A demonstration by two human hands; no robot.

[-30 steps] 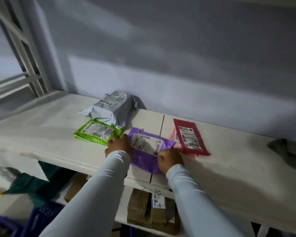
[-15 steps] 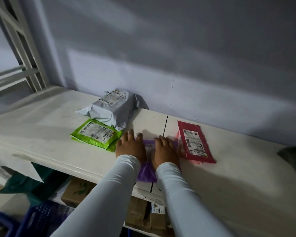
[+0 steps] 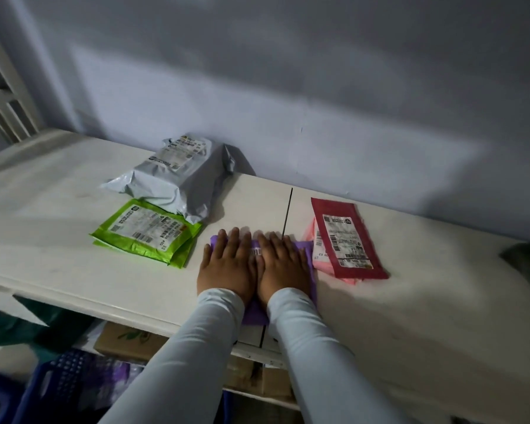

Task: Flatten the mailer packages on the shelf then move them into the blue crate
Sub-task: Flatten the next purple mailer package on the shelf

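Dim bluish wall (image 3: 318,87), white window frame (image 3: 3,105) left

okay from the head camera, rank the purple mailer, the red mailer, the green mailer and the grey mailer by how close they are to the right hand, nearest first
1. purple mailer: directly under the right hand, pressed flat.
2. red mailer: just to its right, on a pink one.
3. green mailer: to the left, beyond the left hand.
4. grey mailer: back left, near the wall.

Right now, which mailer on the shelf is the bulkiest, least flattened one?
The grey mailer at the back by the wall: it stands puffed up, while the green mailer, red mailer and hand-pressed purple mailer lie flat.
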